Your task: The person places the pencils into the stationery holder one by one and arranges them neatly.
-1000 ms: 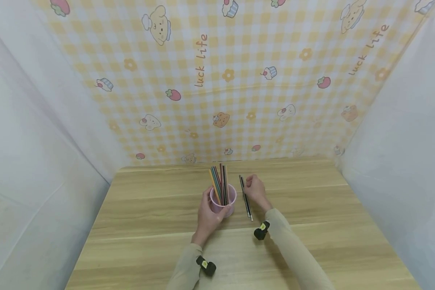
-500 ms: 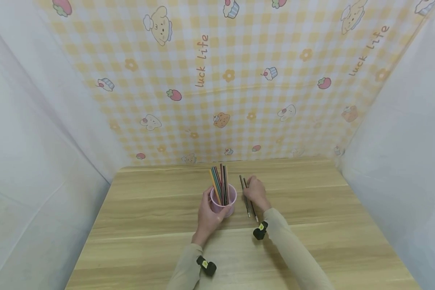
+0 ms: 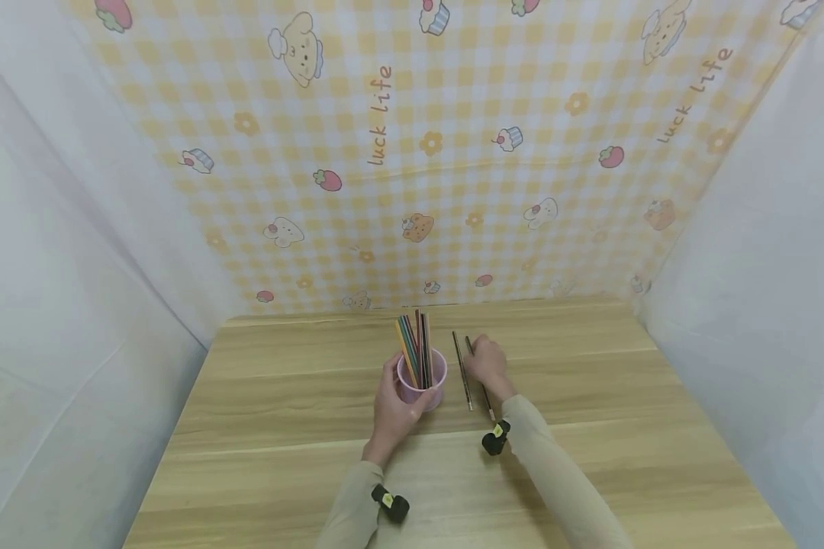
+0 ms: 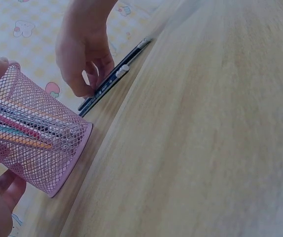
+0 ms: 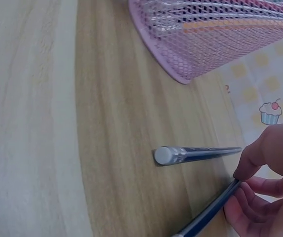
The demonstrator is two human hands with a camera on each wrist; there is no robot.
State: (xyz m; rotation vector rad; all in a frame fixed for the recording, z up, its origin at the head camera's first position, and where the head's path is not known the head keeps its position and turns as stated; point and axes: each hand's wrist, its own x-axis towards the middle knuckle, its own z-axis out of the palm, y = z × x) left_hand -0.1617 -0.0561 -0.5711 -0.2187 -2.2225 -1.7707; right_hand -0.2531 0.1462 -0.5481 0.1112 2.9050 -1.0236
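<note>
My left hand [image 3: 393, 410] grips the side of a pink mesh pencil cup [image 4: 43, 118], thumb and fingers round it. Several coloured pencils [image 3: 420, 347] lean inside the upright cup. To its right, my right hand [image 3: 486, 361] pinches a dark pencil [image 3: 487, 400] between thumb and fingers, low over the table. In the right wrist view the pinched pencil [image 5: 210, 210] runs down out of frame. A second dark pencil [image 3: 462, 374], with a white end, lies on the table between the cup and my right hand.
The wood-grain table [image 3: 281, 427] runs back to a yellow checked cloth [image 3: 357, 206] with cartoon prints. White sheets [image 3: 62, 320] hang on both sides. A small black camera sits on each wrist.
The pencil in my right hand has shifted right and swung apart from the other one, which stays nearly in place. My left hand and the cup have not visibly moved.
</note>
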